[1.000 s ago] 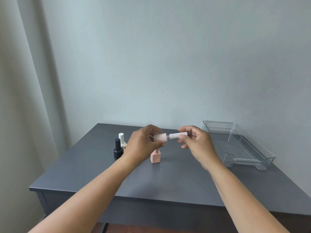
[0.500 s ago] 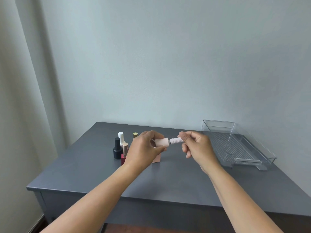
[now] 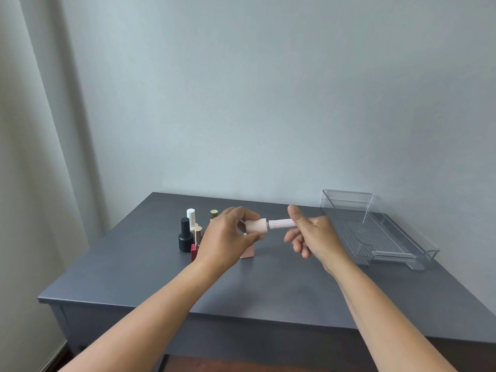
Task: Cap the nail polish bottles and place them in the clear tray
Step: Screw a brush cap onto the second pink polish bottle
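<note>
Here, on the left of the dark grey table (image 3: 268, 291), I see black, white, gold-capped and red polish bottles (image 3: 185, 238) standing clustered. My left hand (image 3: 228, 237) grips the pale pink square bottle (image 3: 256, 226) sideways above the table, the right hand (image 3: 314, 237) pinching its ribbed white cap (image 3: 281, 223). The clear plastic tray (image 3: 375, 232) sits far right.

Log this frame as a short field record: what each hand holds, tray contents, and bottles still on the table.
left hand: grips pink bottle, held sideways
right hand: on the ribbed cap at the bottle's neck, fingers partly spread
clear tray: no bottles inside
table: black bottle, white-capped bottle, red bottle with gold cap, another gold cap behind, pink bottle base partly hidden
stage: capping, nothing placed yet
</note>
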The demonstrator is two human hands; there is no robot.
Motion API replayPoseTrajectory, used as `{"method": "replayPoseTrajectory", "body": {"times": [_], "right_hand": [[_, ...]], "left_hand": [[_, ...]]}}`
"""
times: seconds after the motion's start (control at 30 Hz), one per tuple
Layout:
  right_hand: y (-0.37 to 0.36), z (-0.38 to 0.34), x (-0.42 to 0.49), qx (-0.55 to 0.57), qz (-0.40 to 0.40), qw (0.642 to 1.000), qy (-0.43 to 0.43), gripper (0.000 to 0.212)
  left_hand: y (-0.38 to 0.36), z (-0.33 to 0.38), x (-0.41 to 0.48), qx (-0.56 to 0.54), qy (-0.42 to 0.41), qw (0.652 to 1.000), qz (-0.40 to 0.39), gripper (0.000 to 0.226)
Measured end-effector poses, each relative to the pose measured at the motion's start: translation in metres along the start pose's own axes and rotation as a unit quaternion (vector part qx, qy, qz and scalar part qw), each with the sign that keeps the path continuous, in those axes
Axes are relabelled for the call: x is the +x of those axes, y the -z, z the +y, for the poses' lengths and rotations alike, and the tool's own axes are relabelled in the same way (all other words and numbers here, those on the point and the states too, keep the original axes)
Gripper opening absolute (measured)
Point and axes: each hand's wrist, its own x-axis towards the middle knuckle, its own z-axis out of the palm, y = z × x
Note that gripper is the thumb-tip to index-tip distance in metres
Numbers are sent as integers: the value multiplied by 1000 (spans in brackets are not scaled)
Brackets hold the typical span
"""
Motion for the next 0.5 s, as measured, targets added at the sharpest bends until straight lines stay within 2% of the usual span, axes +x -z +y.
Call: {"method": "replayPoseTrajectory", "body": {"times": [0.1,0.17,0.23,0.4,0.43,0.5], "right_hand": [[2,0,-1,-23,-34,999,-21,81],[2,1,-3,4,-44,999,-13,68],[2,3,-3,33,-51,998,18,47],[1,5,-2,38,-31,996,73,10],[1,5,-2,38,-27,996,75,7],[2,4,-1,38,-21,997,70,17]], "left_hand": [[1,0,1,5,3,1000,1,30],[2,0,2,6,6,1000,3,31],[2,0,3,3,9,1000,3,32],[-1,0,3,4,7,1000,3,35],[-1,0,3,5,5,1000,2,36],[-2,0,2,5,0,1000,0,36]]}}
